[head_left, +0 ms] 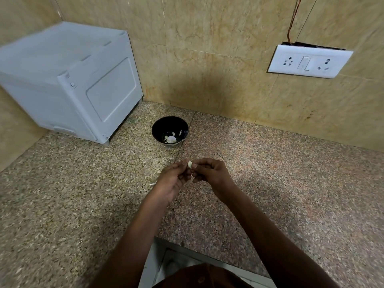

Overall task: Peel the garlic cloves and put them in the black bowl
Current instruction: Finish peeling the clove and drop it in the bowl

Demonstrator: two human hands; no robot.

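Both hands meet above the speckled counter (270, 183), right in the middle of the view. The left hand (172, 179) has its fingers curled inward, fingertips up against a small pale garlic clove (189, 164). The right hand (209, 173) comes in from the other side, thumb and forefinger pinching that same clove, the other fingers folded under. So the clove sits between the two sets of fingertips, held off the counter.

Just beyond the hands, nearer the wall, stands the black bowl (160, 127), upright, with a few pale pieces (171, 139) lying in its bottom; whether they are cloves or skins is too small to tell. A thin white scrap (152, 183) lies on the counter just left of the left hand.

In the far left corner sits a white box-like appliance (68, 80). On the tiled wall to the right hangs a white socket plate (309, 61), with wires (293, 19) running up from its top edge.
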